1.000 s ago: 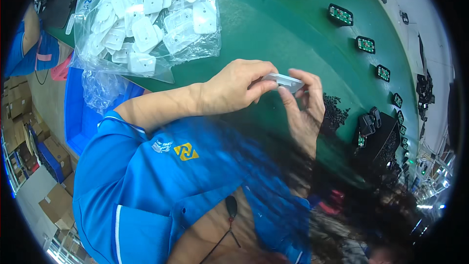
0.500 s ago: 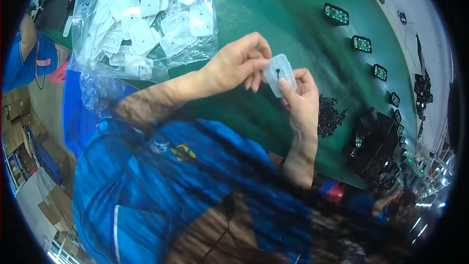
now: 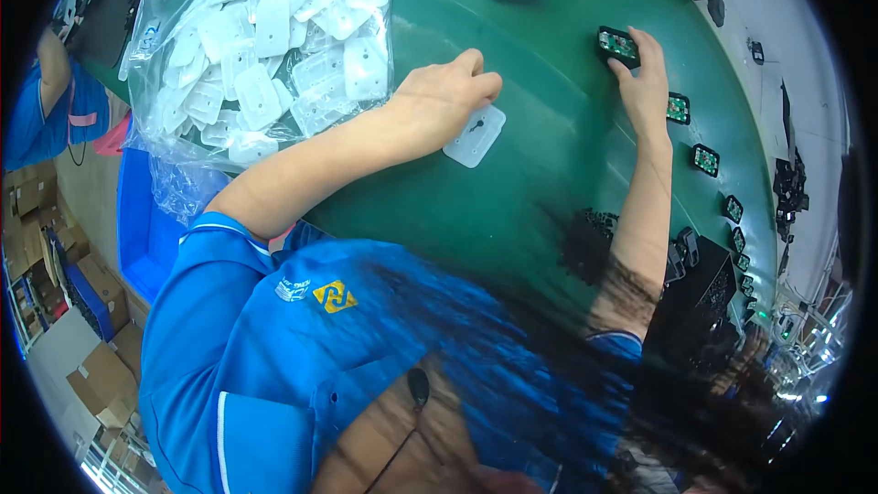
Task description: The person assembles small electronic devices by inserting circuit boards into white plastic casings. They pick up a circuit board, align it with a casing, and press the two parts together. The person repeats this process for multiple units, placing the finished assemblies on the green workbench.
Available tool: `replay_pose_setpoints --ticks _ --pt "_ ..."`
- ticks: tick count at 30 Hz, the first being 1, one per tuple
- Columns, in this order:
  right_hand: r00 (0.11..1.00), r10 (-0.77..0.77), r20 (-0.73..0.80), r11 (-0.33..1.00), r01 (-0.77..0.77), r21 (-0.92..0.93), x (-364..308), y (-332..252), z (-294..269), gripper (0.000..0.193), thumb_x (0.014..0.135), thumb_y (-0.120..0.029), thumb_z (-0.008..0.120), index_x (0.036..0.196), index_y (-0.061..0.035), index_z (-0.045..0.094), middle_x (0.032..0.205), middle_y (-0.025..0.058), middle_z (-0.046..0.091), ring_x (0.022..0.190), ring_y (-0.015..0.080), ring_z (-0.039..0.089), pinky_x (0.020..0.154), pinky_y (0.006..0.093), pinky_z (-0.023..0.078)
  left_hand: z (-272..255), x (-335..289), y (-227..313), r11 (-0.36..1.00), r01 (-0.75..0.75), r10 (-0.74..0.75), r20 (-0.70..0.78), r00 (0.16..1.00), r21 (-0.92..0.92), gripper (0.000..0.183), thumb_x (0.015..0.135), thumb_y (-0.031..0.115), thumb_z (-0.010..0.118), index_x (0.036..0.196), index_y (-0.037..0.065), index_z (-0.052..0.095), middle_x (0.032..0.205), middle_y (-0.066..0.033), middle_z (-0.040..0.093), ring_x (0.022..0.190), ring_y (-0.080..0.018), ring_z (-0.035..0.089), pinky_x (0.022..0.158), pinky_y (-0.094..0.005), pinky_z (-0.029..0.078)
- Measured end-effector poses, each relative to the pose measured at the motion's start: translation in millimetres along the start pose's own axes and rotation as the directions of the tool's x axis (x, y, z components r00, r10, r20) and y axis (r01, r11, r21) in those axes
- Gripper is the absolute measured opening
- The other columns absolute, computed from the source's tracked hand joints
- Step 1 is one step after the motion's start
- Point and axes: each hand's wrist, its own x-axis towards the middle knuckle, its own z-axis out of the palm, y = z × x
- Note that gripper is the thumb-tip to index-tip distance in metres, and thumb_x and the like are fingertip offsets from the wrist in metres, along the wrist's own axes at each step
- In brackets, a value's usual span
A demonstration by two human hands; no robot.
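Left hand (image 3: pixel 444 96) rests w/ fingers curled loosely on the green table (image 3: pixel 512 192), fingertips touching a white plastic plate (image 3: pixel 475 135) lying flat just right of the clear bag of white parts (image 3: pixel 265 55), while the right hand (image 3: pixel 643 78) reaches far out, fingers pinching a small black board w/ green face (image 3: pixel 618 44).

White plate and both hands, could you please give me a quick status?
Left hand resting on white plate, plate flat on green table. Right hand gripping black circuit module. Nothing blocking either.
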Motion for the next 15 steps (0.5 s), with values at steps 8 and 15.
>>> replay_pose_setpoints --ticks 8,15 --pt "0.983 0.113 -0.143 0.946 -0.062 0.318 -33 -86 -14 0.065 0.069 -0.017 0.080 0.125 -0.0026 0.050 0.100 0.0083 0.051 0.088 0.0210 0.052 0.080 0.0320 0.044 -8 0 7 0.981 -0.055 -0.004 -0.299 0.954 -0.188 0.033 0.088 0.011 0.059 0.121 0.008 0.051 0.109 -0.0112 0.054 0.087 -0.0266 0.062 0.074 -0.0352 0.052" --pt "0.996 0.076 -0.056 0.844 -0.034 0.536 -103 -168 -46 0.062 0.068 -0.022 0.082 0.120 -0.0031 0.054 0.109 0.0107 0.054 0.101 0.0239 0.055 0.087 0.0334 0.044 -23 -19 36 0.353 0.044 -0.001 0.047 0.999 -0.935 0.049 0.089 0.007 0.058 0.134 0.000 0.040 0.125 -0.0085 0.053 0.115 -0.0173 0.052 0.096 -0.0326 0.044"
